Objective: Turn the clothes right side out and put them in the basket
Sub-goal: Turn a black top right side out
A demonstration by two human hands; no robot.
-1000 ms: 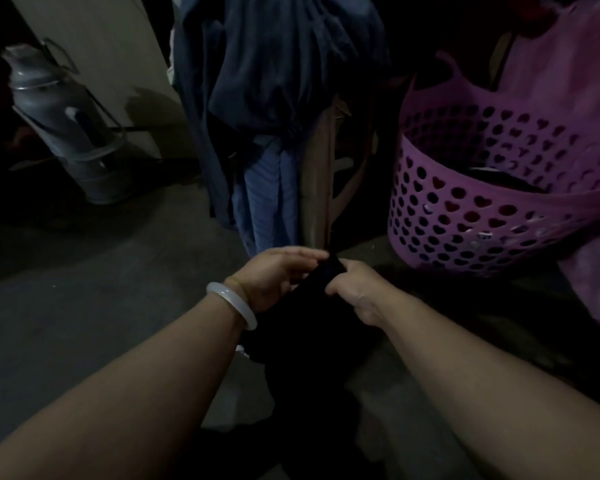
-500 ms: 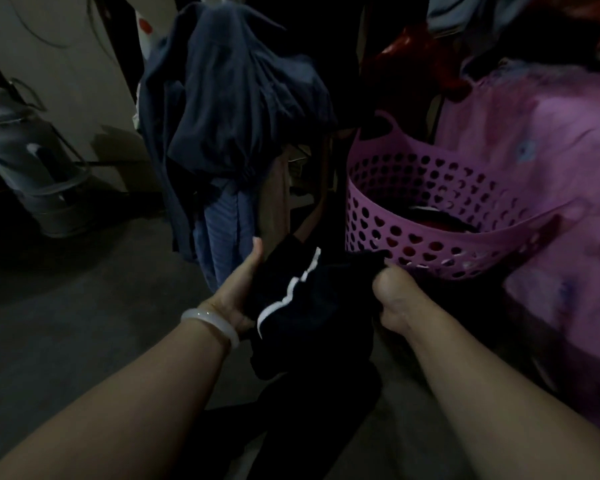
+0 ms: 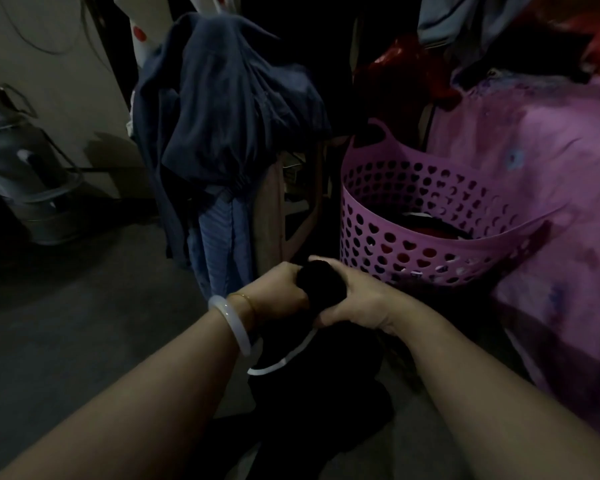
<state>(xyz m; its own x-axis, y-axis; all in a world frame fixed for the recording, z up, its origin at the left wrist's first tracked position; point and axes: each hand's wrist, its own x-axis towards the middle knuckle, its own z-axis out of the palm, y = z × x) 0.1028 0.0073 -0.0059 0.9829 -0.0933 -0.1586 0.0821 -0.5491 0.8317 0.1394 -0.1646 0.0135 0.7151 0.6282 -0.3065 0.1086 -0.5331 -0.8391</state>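
Both hands bunch 1 black fabric garment with a thin white trim line [image 3: 321, 372] in front of the person, low and just left of the purple plastic laundry basket pierced with heart-shaped holes [image 3: 409, 244]. The left hand [image 3: 281, 292] has its grip closed around the gathered top of the cloth, and the right hand [image 3: 352, 299] pinches the same bundle, fingers curled over it; the rest hangs dark toward the grey floor [image 3: 66, 341]. Whether the garment is already right side out cannot be told in this dim light, so the turning step looks unfinished. Dark and red cloth already lies inside the basket. A heap of dark blue clothes [image 3: 222, 109] draped behind appears still to be handled.
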